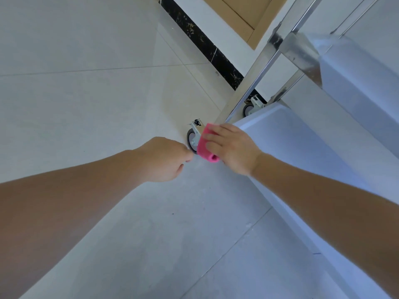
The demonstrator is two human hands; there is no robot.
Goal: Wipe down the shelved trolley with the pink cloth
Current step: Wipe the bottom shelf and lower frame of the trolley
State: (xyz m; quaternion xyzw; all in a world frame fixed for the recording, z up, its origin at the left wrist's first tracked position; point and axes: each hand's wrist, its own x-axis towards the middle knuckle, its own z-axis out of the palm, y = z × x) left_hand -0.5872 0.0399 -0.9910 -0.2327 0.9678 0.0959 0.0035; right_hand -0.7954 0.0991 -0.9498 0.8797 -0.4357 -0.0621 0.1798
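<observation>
The shelved trolley fills the right side, with pale shelves and shiny metal posts. My right hand holds the folded pink cloth against the near corner of its lowest shelf, just above a grey caster wheel. The cloth wraps down over the corner and my fingers lie across its top. My left hand hovers beside the wheel with its fingers curled and fingertips close to the cloth's lower edge; nothing shows in its grip.
Pale floor tiles spread to the left and below. A black marble skirting runs along the wall behind, beside a wooden door panel. A second caster stands further back under the trolley.
</observation>
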